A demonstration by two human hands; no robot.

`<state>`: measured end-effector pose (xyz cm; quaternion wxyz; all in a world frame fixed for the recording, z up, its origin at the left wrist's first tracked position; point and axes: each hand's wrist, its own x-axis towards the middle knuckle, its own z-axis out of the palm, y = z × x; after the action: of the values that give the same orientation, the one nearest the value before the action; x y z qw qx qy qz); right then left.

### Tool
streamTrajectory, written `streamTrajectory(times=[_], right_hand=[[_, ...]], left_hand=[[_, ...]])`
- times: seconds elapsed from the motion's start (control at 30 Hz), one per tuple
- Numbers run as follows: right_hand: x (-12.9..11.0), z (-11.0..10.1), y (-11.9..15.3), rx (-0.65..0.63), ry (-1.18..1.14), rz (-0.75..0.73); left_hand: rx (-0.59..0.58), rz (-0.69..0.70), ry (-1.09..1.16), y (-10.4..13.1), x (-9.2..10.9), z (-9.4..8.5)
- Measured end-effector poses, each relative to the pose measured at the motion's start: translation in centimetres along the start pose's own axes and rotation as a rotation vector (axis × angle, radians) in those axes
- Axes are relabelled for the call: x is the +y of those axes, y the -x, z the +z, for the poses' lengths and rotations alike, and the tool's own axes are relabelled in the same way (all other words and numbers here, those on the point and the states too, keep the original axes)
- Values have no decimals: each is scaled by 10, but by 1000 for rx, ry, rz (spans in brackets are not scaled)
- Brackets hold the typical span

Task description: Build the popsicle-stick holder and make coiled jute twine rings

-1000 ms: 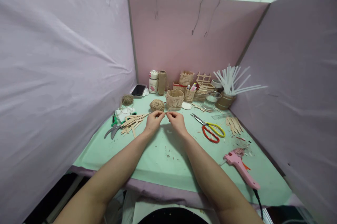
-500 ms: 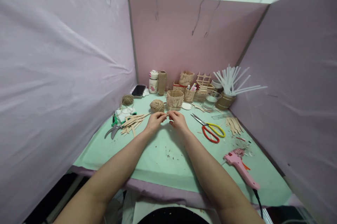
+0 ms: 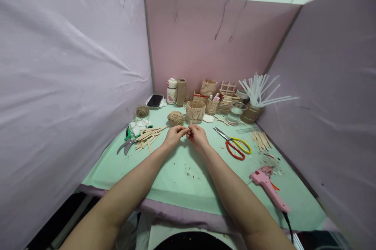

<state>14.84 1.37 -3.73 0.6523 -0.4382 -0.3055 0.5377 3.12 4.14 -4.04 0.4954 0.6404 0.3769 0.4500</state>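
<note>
My left hand point(image 3: 175, 135) and my right hand point(image 3: 198, 136) meet fingertip to fingertip above the middle of the green table. Both are closed in a pinch around something too small and too covered by fingers to name. Just behind them stands a woven-looking wooden pot point(image 3: 195, 112), with a ball of twine point(image 3: 175, 118) to its left. Flat wooden sticks point(image 3: 149, 137) lie in a loose pile left of my left hand. To the right of my right hand rest open scissors point(image 3: 233, 142) with one red and one yellow handle.
Pruning shears point(image 3: 126, 147) lie at the left. A pink glue gun point(image 3: 268, 187) with a cord is at the right front. Glue sticks point(image 3: 258, 89) stand in a brown pot near a glass bowl point(image 3: 235, 113). A phone point(image 3: 155, 101) and a bottle point(image 3: 171, 91) sit at the back.
The fingers of my right hand have curled in more, and the two hands' fingertips have shifted slightly against each other. Things on the table have stayed put.
</note>
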Motion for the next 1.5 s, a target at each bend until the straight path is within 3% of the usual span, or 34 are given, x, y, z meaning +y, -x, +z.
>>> streamTrajectory(times=[0.63,0.8,0.87,0.93,1.03,1.1,1.3,1.5], right_hand=[[5,1,-1,-47,-26,-15],[4,-3,-7,-1,58,25],[2,-5,-7,96,227,-57],[1,-7,-5,167,469,-298],[0,-9,0,69,791,-697],[-1,-10,2,-29,927,-825],[-1,-13,1,-69,1124,-918],[2,-12,-1,-74,1052,-875]], left_hand=[[-118,14,85,7,7,3],[-4,8,49,5,4,2],[93,12,-4,3,2,1],[160,21,-69,1,1,-2],[195,48,-145,0,0,-4],[197,69,-174,-1,0,-4],[183,113,-229,0,-3,-4],[154,65,-127,-4,-10,-5]])
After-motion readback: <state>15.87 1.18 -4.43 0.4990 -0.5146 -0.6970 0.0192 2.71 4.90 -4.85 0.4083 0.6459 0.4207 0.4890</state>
